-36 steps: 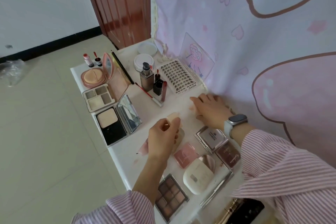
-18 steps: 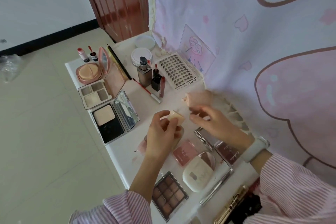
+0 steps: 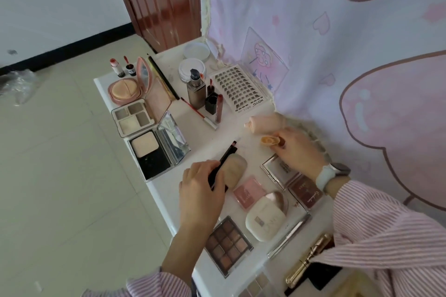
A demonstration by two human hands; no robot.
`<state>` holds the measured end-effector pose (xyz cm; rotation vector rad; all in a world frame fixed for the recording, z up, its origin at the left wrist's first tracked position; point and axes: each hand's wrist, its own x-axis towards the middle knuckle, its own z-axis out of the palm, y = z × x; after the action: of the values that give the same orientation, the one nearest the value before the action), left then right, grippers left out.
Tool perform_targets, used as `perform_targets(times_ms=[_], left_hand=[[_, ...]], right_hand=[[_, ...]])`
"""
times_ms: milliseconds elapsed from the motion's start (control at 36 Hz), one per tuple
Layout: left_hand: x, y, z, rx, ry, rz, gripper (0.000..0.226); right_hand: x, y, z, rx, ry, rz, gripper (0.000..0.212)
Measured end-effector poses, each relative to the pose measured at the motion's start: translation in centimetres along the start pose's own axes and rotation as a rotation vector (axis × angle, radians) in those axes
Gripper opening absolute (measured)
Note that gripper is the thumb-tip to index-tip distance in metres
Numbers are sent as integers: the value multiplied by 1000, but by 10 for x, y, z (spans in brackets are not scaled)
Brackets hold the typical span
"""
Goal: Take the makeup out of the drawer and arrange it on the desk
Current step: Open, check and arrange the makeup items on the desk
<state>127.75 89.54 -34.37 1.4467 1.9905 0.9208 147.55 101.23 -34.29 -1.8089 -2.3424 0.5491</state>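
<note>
While my left hand (image 3: 201,185) grips a dark pencil (image 3: 223,163) pointing to 1 o'clock over the beige sponge (image 3: 235,171), my right hand (image 3: 298,149) pinches a small cap (image 3: 269,140), the tube (image 3: 264,123) lying just beyond at 11 o'clock.

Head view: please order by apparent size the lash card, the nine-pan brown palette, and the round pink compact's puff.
1. lash card
2. nine-pan brown palette, looks close to the card, but it lies nearer the camera, so this order is unsure
3. puff, clearly smallest
</note>
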Motion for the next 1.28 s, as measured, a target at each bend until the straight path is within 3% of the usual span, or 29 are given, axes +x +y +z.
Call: perform_targets(times_ms=[167,250,306,417,528,639,722,833,972,1083,1167,1278], left_hand=[[-17,-25,-4,176,93,39,30],[-19,-31,-5,204,130,11,22],[-19,-34,-5,205,137,-15,22],[-16,-40,-3,228,61,-94,26],[-14,-46,-3,221,32,-84,19],[-15,-47,-12,104,94,-17,14],[-19,-47,-27,20,115,98,16],[-28,-43,-43,-87,52,204,28],[-34,-38,-47,-107,-70,117,32],[-37,-42,-47,-19,-189,157,52],[-36,-47,-52,-79,-245,158,48],[-39,-46,-56,-263,-317,13,40]], right_hand=[[12,-2,6,-193,46,63,25],[6,-11,6,-198,95,98,44],[-2,-19,6,-177,129,80,44],[-18,-42,14,-38,184,-165,27],[-27,-67,22,45,164,-343,26],[-30,-83,27,181,80,-346,27],[-36,-106,19,460,-7,-227,25],[-43,-126,12,605,-264,-58,36],[-55,-134,12,591,-286,1,33],[-64,-133,23,569,-288,62,36],[-75,-132,24,489,-302,-67,23],[-88,-134,26,524,-97,-205,15]])
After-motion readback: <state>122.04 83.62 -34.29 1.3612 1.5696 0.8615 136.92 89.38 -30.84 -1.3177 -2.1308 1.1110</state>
